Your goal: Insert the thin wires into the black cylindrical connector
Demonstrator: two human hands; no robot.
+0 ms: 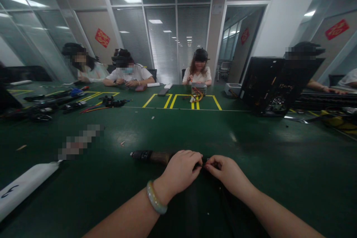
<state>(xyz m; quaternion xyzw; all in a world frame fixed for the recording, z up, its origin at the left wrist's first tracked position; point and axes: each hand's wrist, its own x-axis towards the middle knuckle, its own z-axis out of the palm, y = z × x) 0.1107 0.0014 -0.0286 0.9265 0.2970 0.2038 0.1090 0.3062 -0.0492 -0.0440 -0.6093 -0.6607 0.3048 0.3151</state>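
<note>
At the near edge of the green table (178, 130), left hand (181, 171) and right hand (225, 173) pinched on a dark cable (150, 156).

Toward the table's right side, a black computer case (267, 85) standing open; along the table's far edge, seated people at work, one behind a grey power supply (198, 88) with coloured wires; at the table's near left corner, a white strip (25, 184) lying flat. Crosswise by the table's near edge, the dark cable, its black ribbed end poking out leftward. Curled over it, the left hand, fingers closed; just beside, the right hand, thumb and forefinger narrowed onto the same cable, fingertips of both nearly touching. Pale green bracelet (156, 198) round the left wrist.
</note>
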